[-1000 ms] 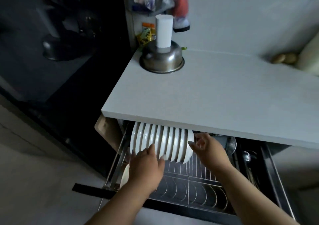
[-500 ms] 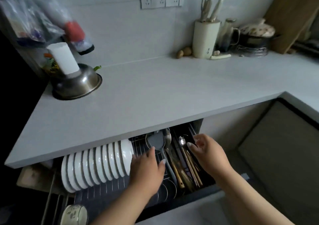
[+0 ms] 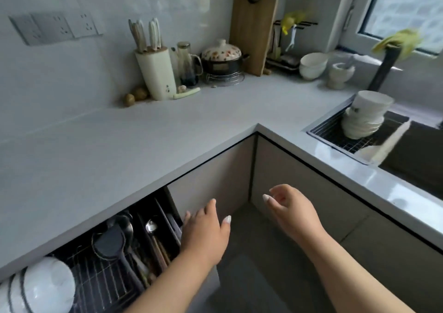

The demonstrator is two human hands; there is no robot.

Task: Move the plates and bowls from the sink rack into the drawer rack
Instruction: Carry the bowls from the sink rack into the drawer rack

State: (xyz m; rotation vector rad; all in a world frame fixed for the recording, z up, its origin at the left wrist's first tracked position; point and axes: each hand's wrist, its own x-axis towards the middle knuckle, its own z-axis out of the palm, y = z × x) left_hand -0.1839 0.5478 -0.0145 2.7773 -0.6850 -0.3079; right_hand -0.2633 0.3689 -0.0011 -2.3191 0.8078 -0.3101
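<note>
The drawer rack (image 3: 105,276) is pulled out at the lower left, with white plates (image 3: 40,286) standing on edge in it. At the right, the sink rack (image 3: 335,132) holds a stack of white bowls (image 3: 366,113) and a plate (image 3: 378,152) leaning at its front. My left hand (image 3: 206,233) hovers empty by the drawer's right end, fingers relaxed. My right hand (image 3: 290,207) is in the air in front of the corner cabinet, fingers loosely curled, holding nothing.
Utensils (image 3: 148,240) fill the drawer's right compartment. On the counter stand a knife block (image 3: 155,72), a lidded pot (image 3: 221,59), a cutting board (image 3: 253,32), more bowls (image 3: 312,65) and a mortar (image 3: 340,75). A dark faucet (image 3: 386,68) rises behind the sink.
The view has swung right from the drawer toward the sink. Both hands have come away from the plates in the drawer and moved right, empty.
</note>
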